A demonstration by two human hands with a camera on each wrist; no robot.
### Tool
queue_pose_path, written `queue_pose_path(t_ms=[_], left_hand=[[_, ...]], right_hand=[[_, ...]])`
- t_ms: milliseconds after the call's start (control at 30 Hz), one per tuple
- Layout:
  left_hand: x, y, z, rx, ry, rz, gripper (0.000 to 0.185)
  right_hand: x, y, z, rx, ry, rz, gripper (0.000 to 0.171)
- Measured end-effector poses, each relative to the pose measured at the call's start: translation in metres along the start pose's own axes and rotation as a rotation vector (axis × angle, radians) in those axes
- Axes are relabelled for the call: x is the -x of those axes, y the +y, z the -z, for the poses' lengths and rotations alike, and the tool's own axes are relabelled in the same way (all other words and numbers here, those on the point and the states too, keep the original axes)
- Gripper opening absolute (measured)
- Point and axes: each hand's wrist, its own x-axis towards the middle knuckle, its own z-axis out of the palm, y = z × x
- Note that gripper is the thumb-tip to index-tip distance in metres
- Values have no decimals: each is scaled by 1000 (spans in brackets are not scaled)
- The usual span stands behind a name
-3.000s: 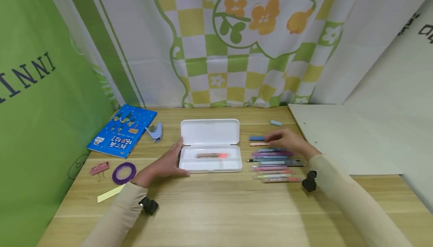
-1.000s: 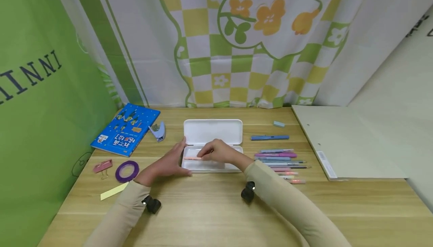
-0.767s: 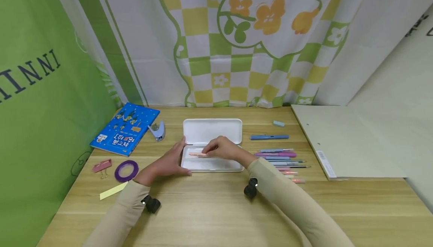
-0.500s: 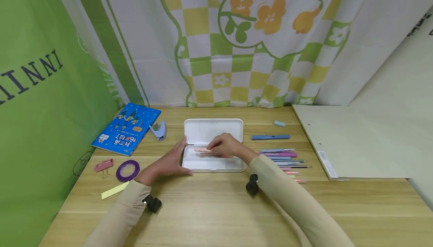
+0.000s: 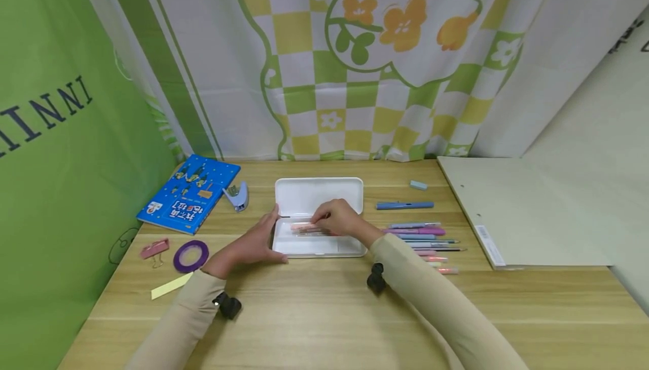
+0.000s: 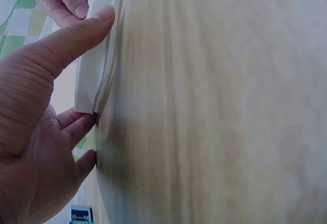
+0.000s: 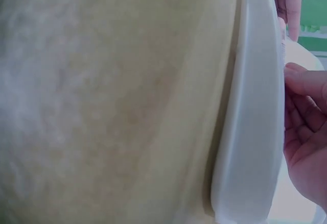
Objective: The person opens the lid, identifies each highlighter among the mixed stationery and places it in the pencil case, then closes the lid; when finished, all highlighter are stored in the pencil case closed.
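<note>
Head view: left hand [image 5: 252, 241] braced the near-left corner of the open white pencil case [image 5: 318, 247], thumb along its near edge, fingers straight. Right hand [image 5: 341, 218] sat over the tray, fingertips pinching a pink pen [image 5: 303, 226] lying inside. Loose pens [image 5: 423, 239] lay just right; blue book [image 5: 189, 195] far left.

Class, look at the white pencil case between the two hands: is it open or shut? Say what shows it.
Open. The white pencil case has its lid folded back flat on the table, and pens lie in its tray.
</note>
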Motion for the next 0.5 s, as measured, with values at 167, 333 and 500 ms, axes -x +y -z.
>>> queue_pose_path(t_ms=[167,333,500], left_hand=[[1,0,0,0,-3,8,129],[1,0,1,14,0,10,129],[1,1,0,18,-2,10,131]], right_hand=[[0,1,3,-28,0,-53,5],[3,6,10,-108,-28,-101,7],[16,11,27,-342,-76,-178,18]])
